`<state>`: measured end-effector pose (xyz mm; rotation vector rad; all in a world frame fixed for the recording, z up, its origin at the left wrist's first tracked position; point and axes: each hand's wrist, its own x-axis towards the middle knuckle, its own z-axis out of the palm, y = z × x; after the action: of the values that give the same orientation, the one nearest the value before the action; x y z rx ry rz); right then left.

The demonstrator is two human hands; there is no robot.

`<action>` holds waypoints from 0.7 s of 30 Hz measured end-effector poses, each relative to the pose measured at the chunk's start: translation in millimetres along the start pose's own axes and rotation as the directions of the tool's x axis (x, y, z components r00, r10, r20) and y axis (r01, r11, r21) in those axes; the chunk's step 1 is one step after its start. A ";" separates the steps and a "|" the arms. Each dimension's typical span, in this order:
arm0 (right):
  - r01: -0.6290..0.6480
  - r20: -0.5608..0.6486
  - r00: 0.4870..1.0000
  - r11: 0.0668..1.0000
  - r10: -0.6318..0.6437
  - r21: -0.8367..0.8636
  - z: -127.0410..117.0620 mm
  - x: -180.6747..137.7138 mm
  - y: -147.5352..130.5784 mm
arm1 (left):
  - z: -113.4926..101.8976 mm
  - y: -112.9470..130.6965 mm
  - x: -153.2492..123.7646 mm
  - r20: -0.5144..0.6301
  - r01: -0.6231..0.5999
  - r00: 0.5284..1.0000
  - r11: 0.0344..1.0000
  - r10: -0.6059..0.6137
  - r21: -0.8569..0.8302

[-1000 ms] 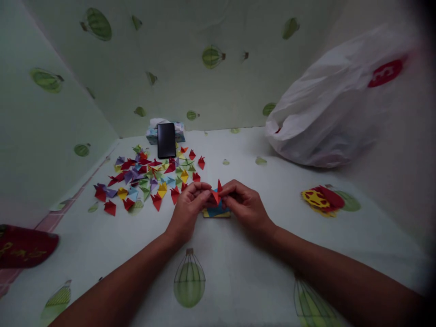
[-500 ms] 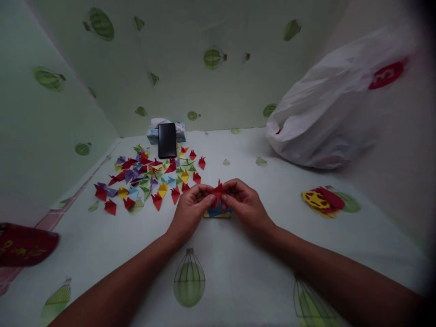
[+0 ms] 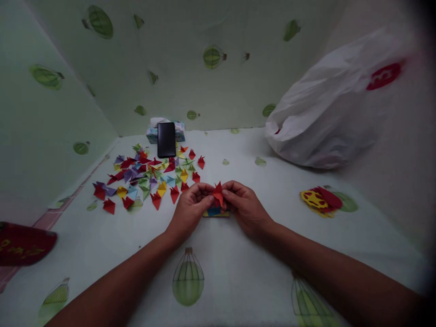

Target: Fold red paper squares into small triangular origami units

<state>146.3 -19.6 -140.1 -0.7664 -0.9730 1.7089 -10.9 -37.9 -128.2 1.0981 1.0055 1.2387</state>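
A small red folded-paper crane [image 3: 218,194] is pinched between my two hands near the middle of the surface. My left hand [image 3: 194,204] grips its left side with thumb and fingers. On the other side, my right hand [image 3: 243,203] has its thumb and forefinger closed on the crane's right edge. Beneath the hands lies a small stack of coloured paper [image 3: 216,214], blue and yellow at its visible edge and partly hidden by the fingers. To the left spreads a pile of folded paper cranes [image 3: 150,177] in red, purple, green, yellow and blue.
A dark phone [image 3: 166,140] leans on a tissue box [image 3: 180,131] behind the pile. A white plastic bag [image 3: 313,122] stands at the back right. Red and yellow paper cut-outs [image 3: 318,200] lie at right; a dark red object [image 3: 27,243] is at the left edge.
The red crane has turned slightly in my fingers and shows a narrower, more upright shape. My right thumb has shifted up along its edge. The camera view has moved slightly.
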 end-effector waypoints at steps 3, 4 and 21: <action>-0.018 0.001 1.000 0.999 0.018 0.034 0.5 -0.2 0.1 | 1.4 1.0 -0.5 -0.016 -0.027 0.999 0.999 0.028 0.044; -0.023 0.003 1.000 0.999 0.023 0.042 0.6 0.0 0.1 | 1.9 1.4 -0.9 -0.024 -0.040 0.999 0.997 0.042 0.073; 0.067 -0.026 0.998 0.996 -0.065 0.056 3.0 0.4 0.8 | 5.6 5.7 -10.8 -0.016 -0.113 0.993 0.965 0.120 0.236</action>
<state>143.3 -20.2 -139.4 -0.7084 -0.9196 1.6596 -7.3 -49.0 -121.5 1.3415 1.1465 1.2555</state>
